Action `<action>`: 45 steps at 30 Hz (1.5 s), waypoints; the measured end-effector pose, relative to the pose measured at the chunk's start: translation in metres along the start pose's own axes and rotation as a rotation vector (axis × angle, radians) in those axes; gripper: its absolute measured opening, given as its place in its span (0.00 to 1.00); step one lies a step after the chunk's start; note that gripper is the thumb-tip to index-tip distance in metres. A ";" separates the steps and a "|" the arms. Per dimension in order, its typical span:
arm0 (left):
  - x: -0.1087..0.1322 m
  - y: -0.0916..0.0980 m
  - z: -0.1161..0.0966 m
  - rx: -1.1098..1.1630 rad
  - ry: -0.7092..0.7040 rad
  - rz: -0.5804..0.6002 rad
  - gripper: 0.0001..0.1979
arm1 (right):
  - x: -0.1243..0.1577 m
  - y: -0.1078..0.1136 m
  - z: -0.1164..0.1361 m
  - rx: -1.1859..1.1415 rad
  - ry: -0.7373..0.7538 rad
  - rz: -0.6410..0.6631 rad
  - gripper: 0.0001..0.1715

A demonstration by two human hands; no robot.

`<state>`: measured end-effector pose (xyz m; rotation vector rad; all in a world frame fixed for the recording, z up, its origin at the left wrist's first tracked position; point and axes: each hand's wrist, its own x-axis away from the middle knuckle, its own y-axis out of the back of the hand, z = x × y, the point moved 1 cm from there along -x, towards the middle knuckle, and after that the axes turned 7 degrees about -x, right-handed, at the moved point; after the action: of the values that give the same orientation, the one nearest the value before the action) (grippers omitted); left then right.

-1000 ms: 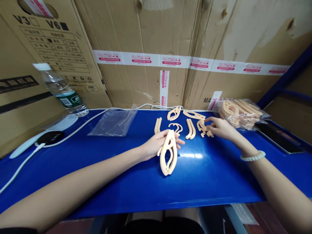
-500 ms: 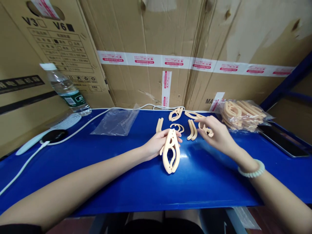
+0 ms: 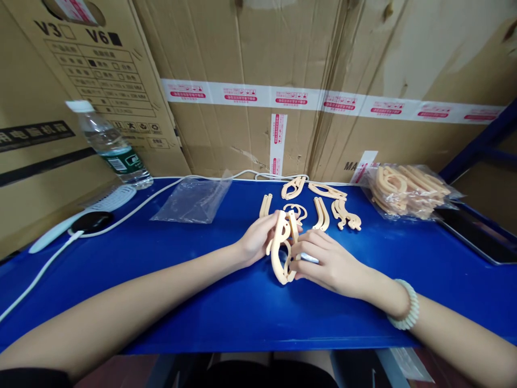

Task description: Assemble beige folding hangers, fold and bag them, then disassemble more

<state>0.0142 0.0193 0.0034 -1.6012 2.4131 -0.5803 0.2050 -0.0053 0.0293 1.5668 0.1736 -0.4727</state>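
A beige plastic folding hanger (image 3: 276, 257), folded and pointing away from me, is held over the middle of the blue table. My left hand (image 3: 257, 240) is closed around its upper left side. On its lower right side, the fingers of my right hand (image 3: 329, 264) are closed on one arm, and the top of that arm stands a little apart from the other. Behind my hands lie loose beige parts: two straight pieces (image 3: 265, 206), curved pieces (image 3: 299, 212), slim curved arms (image 3: 321, 213) and hooked pieces (image 3: 346, 214).
Two folded hangers (image 3: 293, 187) (image 3: 327, 191) lie at the back. A clear bag of beige parts (image 3: 410, 191) and a dark tablet-like device (image 3: 476, 231) are on the right. Leftward are an empty plastic bag (image 3: 194, 200), water bottle (image 3: 115, 148), hairbrush (image 3: 111, 199) and white cable (image 3: 161, 193). Cardboard boxes (image 3: 242, 129) stand behind.
My right hand has come from beside the hooked pieces down to the hanger and taken hold of its right arm. The hanger's top has spread slightly. My left hand keeps its hold.
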 end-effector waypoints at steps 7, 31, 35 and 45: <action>0.002 -0.001 0.010 -0.052 -0.071 0.007 0.23 | 0.002 0.000 -0.005 0.163 -0.080 -0.023 0.10; 0.008 -0.002 0.011 -0.338 -0.190 -0.182 0.27 | 0.004 -0.004 -0.004 0.344 -0.168 0.011 0.16; 0.006 0.001 0.012 -0.305 -0.165 -0.259 0.26 | 0.003 0.002 -0.003 0.422 -0.075 -0.028 0.16; 0.007 0.001 0.010 -0.243 -0.151 -0.268 0.27 | 0.027 0.029 -0.059 0.101 -0.327 -0.293 0.09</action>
<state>0.0146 0.0112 -0.0061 -2.0064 2.2449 -0.1981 0.2519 0.0462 0.0445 1.5446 0.1292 -0.9717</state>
